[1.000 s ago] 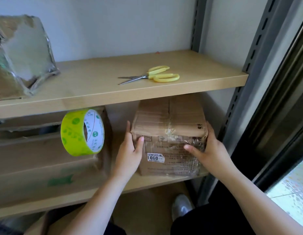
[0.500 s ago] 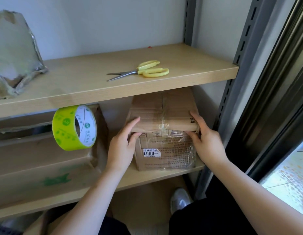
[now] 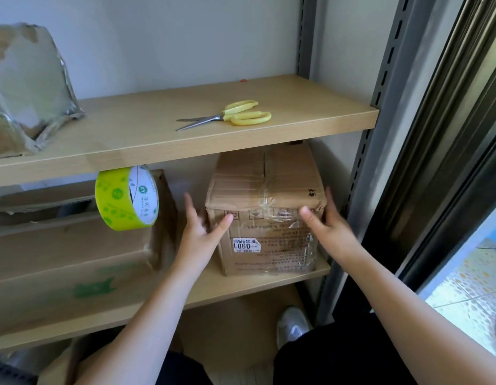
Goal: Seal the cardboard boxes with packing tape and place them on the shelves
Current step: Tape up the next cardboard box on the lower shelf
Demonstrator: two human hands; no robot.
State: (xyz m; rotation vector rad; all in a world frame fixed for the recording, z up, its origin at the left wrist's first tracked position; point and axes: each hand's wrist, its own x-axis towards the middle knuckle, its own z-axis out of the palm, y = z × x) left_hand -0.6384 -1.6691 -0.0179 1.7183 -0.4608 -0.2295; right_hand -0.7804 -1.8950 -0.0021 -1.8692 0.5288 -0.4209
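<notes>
Clearly your left hand [image 3: 200, 237] and right hand [image 3: 328, 228] flanked the taped cardboard box [image 3: 265, 209], fingers spread and straight, gripping nothing; whether they touched its sides was blurred. That box sat on the lower shelf [image 3: 269, 282], right end. Left of it stood a roll of green tape [image 3: 126, 198] atop a larger carton [image 3: 72, 259]. Yellow scissors [image 3: 233, 115] lay on the upper shelf [image 3: 158, 134].

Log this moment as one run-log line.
step: shelving | taped cardboard box: on lower shelf | left hand: open beside box | right hand: open beside box
</notes>
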